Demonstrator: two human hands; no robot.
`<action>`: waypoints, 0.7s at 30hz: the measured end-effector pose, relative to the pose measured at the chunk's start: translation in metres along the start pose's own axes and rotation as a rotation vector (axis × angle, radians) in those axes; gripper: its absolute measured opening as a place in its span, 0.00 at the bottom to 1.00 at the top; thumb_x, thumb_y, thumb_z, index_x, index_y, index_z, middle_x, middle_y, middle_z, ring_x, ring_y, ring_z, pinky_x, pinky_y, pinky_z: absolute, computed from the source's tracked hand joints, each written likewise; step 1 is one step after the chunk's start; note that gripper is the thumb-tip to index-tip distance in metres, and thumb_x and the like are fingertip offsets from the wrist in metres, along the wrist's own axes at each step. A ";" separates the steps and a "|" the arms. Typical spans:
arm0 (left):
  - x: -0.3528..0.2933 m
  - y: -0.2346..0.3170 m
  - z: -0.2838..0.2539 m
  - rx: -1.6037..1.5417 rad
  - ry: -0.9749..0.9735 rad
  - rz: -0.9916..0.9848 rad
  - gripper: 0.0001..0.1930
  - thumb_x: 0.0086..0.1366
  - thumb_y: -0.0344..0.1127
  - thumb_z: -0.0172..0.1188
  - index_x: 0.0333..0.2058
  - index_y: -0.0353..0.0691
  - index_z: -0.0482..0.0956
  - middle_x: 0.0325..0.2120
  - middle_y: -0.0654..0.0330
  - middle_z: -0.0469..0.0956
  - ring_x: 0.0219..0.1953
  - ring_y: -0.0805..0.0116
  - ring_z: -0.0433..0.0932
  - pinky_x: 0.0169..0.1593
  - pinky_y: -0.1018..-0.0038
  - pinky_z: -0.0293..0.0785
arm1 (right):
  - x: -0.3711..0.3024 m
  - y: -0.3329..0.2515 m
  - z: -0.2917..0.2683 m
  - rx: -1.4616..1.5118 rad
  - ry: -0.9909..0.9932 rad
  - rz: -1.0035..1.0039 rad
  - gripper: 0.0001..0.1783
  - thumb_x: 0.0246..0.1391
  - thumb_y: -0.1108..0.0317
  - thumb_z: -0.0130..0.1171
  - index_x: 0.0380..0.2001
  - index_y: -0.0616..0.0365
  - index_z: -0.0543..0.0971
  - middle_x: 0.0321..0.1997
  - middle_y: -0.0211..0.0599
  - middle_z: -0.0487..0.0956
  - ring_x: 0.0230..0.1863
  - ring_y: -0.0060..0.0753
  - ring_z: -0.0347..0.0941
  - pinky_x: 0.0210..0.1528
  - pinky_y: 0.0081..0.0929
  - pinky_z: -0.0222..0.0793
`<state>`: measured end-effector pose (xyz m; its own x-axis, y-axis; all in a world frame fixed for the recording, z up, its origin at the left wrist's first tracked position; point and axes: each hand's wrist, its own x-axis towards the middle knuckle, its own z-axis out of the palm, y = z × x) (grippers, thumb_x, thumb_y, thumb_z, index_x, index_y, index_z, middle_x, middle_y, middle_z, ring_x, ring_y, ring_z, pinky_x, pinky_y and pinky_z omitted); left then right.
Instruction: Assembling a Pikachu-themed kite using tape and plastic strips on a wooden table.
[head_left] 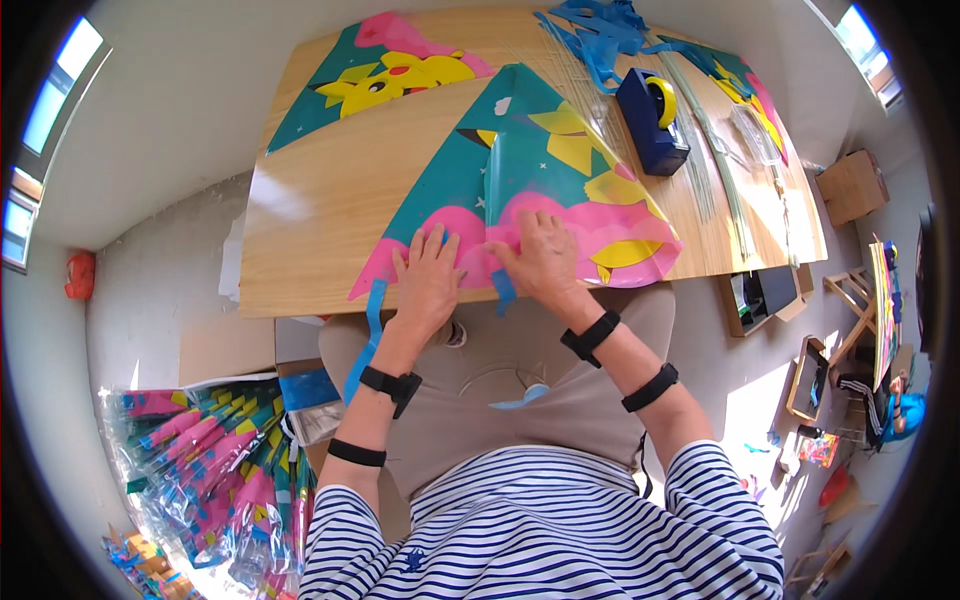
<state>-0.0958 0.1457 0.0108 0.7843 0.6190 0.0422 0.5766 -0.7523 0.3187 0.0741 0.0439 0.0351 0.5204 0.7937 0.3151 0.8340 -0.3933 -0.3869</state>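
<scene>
A triangular kite sheet (545, 180), teal with pink scalloped areas and yellow printed shapes, lies on the wooden table with its wide edge toward me. My left hand (428, 280) rests on its pink lower part, fingers spread and flat. To its right, my right hand (541, 258) also lies on the pink area with its fingers stretched out, beside a fold running up the sheet's middle. A blue strip (374, 325) hangs over the table edge next to my left wrist. Another short blue strip (503, 290) sticks out at the near edge between my hands.
A navy tape dispenser (652, 125) stands right of the sheet, beside thin rods (700, 140) and a clear plastic box (755, 135). Blue strips (600, 35) are heaped at the back. Another printed sheet (370, 85) lies far left. Bagged kites (220, 460) lie at lower left.
</scene>
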 end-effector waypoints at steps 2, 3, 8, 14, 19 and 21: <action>0.002 0.005 -0.002 0.066 -0.009 0.002 0.30 0.64 0.42 0.62 0.64 0.45 0.67 0.69 0.54 0.58 0.71 0.49 0.55 0.66 0.31 0.47 | 0.004 0.000 0.020 0.077 -0.033 0.080 0.15 0.47 0.62 0.66 0.34 0.59 0.77 0.37 0.50 0.80 0.42 0.56 0.76 0.42 0.48 0.71; 0.002 0.005 -0.005 0.101 -0.016 -0.005 0.30 0.64 0.43 0.61 0.64 0.46 0.67 0.69 0.54 0.58 0.71 0.50 0.55 0.66 0.30 0.46 | 0.008 0.002 0.033 0.127 -0.061 0.128 0.12 0.46 0.66 0.64 0.34 0.59 0.77 0.37 0.51 0.80 0.42 0.56 0.77 0.42 0.49 0.71; 0.003 -0.040 -0.026 0.138 -0.029 -0.049 0.30 0.63 0.51 0.61 0.62 0.49 0.70 0.69 0.61 0.61 0.72 0.55 0.55 0.66 0.28 0.39 | 0.031 0.016 0.013 0.275 -0.063 0.157 0.16 0.46 0.74 0.58 0.42 0.61 0.78 0.37 0.53 0.81 0.40 0.57 0.78 0.42 0.46 0.73; 0.028 -0.128 -0.060 0.301 -0.012 -0.172 0.28 0.62 0.52 0.62 0.60 0.50 0.74 0.66 0.64 0.65 0.71 0.55 0.58 0.66 0.27 0.38 | 0.086 0.081 -0.070 0.184 0.029 0.135 0.15 0.45 0.75 0.58 0.40 0.59 0.80 0.34 0.49 0.81 0.39 0.54 0.78 0.41 0.44 0.73; 0.056 -0.168 -0.095 0.367 -0.085 -0.403 0.29 0.60 0.47 0.65 0.59 0.45 0.74 0.66 0.60 0.66 0.70 0.53 0.59 0.65 0.27 0.43 | 0.128 0.144 -0.107 -0.325 0.153 0.143 0.05 0.46 0.73 0.59 0.30 0.58 0.79 0.34 0.44 0.81 0.38 0.53 0.79 0.40 0.46 0.73; 0.068 -0.169 -0.101 0.405 -0.162 -0.517 0.30 0.59 0.44 0.67 0.59 0.43 0.73 0.66 0.57 0.66 0.69 0.51 0.60 0.65 0.28 0.45 | 0.140 0.162 -0.115 -0.537 0.129 0.170 0.06 0.48 0.71 0.60 0.31 0.57 0.79 0.37 0.40 0.80 0.43 0.48 0.78 0.44 0.43 0.70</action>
<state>-0.1628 0.3375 0.0558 0.3903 0.9043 -0.1731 0.9027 -0.4129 -0.1214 0.3029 0.0384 0.1162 0.6456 0.6487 0.4029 0.6951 -0.7177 0.0418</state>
